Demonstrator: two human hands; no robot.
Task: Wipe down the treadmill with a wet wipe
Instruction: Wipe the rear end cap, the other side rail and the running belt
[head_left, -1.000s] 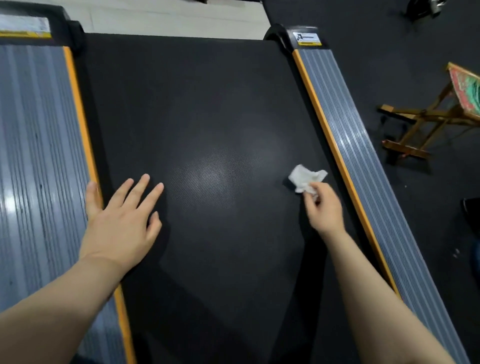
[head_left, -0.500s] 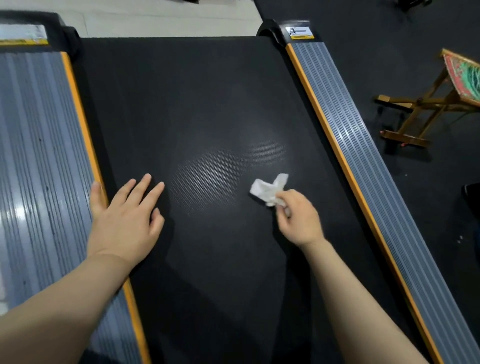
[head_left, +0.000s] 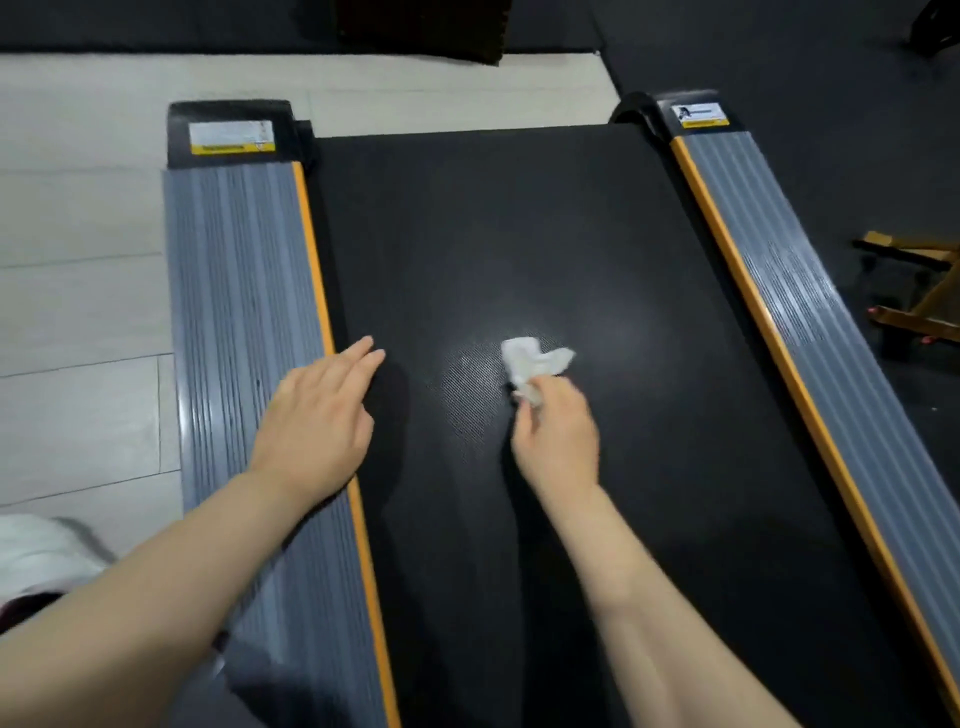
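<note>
My right hand (head_left: 556, 436) pinched the crumpled wet wipe (head_left: 535, 364) mid-belt (head_left: 493, 234) on the treadmill, w/ bare belt all round it. Left hand (head_left: 317, 421), fingers straight, lay across the orange strip (head_left: 317, 291) btw belt and left grey rail (head_left: 239, 312). Right rail (head_left: 800, 312) well apart.

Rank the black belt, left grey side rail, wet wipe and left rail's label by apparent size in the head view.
1. black belt
2. left grey side rail
3. left rail's label and wet wipe: they look about alike, so no order between them.
</note>
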